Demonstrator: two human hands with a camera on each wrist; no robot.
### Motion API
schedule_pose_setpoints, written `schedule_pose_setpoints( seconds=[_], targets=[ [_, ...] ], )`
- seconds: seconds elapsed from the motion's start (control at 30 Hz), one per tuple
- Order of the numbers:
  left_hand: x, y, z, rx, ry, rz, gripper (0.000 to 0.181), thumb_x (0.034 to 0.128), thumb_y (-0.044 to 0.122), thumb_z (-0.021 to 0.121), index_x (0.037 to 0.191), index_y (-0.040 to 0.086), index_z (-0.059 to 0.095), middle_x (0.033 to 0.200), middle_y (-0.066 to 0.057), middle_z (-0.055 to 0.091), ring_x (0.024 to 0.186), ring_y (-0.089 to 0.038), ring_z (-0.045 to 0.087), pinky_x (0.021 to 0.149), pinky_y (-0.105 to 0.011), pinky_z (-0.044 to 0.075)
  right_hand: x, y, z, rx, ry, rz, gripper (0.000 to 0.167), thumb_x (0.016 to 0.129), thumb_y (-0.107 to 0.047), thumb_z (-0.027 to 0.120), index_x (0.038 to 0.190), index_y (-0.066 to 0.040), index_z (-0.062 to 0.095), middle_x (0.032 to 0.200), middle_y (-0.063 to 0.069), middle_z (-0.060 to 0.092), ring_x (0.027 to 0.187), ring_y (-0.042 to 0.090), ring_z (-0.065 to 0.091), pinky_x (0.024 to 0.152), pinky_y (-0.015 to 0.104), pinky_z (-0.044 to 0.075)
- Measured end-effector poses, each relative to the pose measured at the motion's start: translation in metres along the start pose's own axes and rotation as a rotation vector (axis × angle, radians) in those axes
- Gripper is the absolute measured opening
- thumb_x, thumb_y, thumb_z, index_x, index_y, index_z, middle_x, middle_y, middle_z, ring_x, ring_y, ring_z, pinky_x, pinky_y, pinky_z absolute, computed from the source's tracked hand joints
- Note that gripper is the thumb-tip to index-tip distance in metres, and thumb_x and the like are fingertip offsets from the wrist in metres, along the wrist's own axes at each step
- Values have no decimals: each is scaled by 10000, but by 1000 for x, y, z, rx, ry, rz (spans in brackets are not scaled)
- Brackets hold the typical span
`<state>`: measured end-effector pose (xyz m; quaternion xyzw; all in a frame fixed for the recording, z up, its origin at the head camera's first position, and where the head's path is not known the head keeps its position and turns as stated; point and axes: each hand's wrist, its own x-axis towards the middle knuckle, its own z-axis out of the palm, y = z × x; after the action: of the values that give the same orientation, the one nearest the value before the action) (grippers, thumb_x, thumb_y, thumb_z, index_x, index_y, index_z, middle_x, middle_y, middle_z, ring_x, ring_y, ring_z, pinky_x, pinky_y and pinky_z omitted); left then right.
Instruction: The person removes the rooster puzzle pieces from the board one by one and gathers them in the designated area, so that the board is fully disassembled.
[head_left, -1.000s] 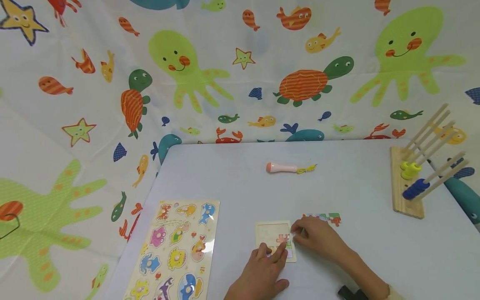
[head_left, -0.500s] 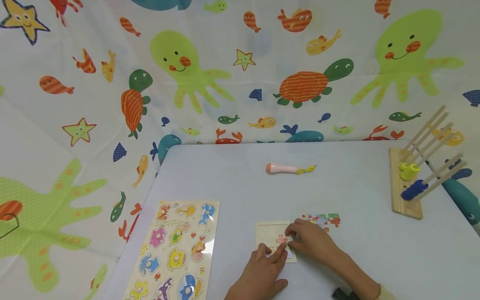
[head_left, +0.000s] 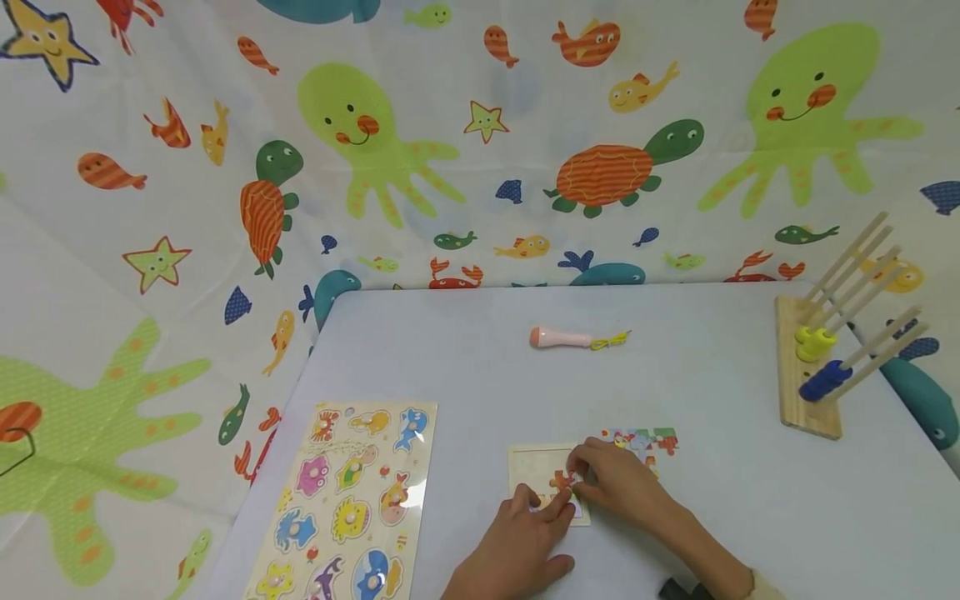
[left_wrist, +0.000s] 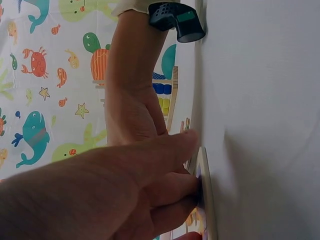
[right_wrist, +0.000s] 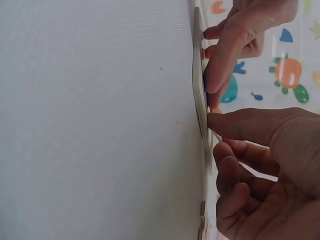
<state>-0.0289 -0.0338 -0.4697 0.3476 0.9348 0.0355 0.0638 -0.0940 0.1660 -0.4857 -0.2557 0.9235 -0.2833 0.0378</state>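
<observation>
A small square wooden puzzle tray [head_left: 534,467] lies on the table with a few jigsaw pieces in its lower right part. My left hand [head_left: 517,542] rests on it, extended fingertips pressing the pieces near an orange-red one [head_left: 559,481]. At the tray's right side, my right hand [head_left: 618,479] pinches a puzzle piece, mostly hidden by the fingers. The right wrist view shows the thin piece's pale edge [right_wrist: 216,136] between thumb and fingers, close to the tray [right_wrist: 198,85]. Joined and loose jigsaw pieces [head_left: 664,437] lie just beyond the right hand, partly covered by it.
On the left lies a knob puzzle board [head_left: 375,467] with sea animals. A pink toy microphone-like stick [head_left: 561,337] with a yellow cord lies farther back. At the right stands a wooden peg stand [head_left: 791,367] with yellow and blue rings. A patterned cloth [head_left: 420,183] hangs behind.
My right hand has moved left from the tray's right edge to over its pieces. The orange-red piece appears slightly turned or shifted. The left hand stays nearly in place.
</observation>
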Motion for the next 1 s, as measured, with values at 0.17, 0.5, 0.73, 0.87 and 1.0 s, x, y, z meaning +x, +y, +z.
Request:
schedule_pose_setpoints(
  seconds=[0.17, 0.5, 0.73, 0.87, 1.0],
  targets=[
    [1, -2, 0, 0, 17, 18, 533, 893, 479, 665, 1339, 194, 605, 1442, 86, 514, 973, -190, 409, 652, -263, 351, 0, 1, -1, 83, -10, 30, 252, 779, -53, 773, 887, -220, 617, 792, -149, 529, 733, 32, 500, 656, 257, 457],
    [4, -1, -3, -36, -17, -5, 516, 877, 456, 693, 1332, 221, 621, 1415, 95, 539, 988, -188, 413, 636, -265, 355, 1, 7, -1, 238, -20, 63, 225, 842, -33, 699, 866, -246, 630, 663, -165, 525, 620, 23, 485, 580, 244, 433],
    [8, 4, -10, -13, -41, -42, 461, 880, 448, 692, 1285, 230, 666, 1380, 109, 564, 963, -185, 429, 575, -258, 362, 1, 11, -1, 303, -6, 47, 242, 826, -9, 689, 846, -247, 651, 673, -153, 555, 628, 37, 510, 581, 250, 437],
    [9, 5, -8, 8, -41, -46, 463, 876, 457, 698, 1281, 234, 675, 1371, 109, 572, 941, -180, 426, 552, -249, 356, 0, 10, -1, 306, 2, 38, 248, 834, 1, 692, 843, -245, 653, 682, -161, 562, 620, 32, 502, 573, 248, 432],
    [10, 7, -9, 37, -72, -59, 493, 878, 480, 694, 1303, 233, 663, 1385, 110, 560, 956, -182, 431, 580, -242, 395, -1, 6, -5, 297, 53, 70, 233, 843, -19, 710, 860, -245, 656, 721, -176, 591, 620, 32, 502, 569, 250, 434]
  ],
)
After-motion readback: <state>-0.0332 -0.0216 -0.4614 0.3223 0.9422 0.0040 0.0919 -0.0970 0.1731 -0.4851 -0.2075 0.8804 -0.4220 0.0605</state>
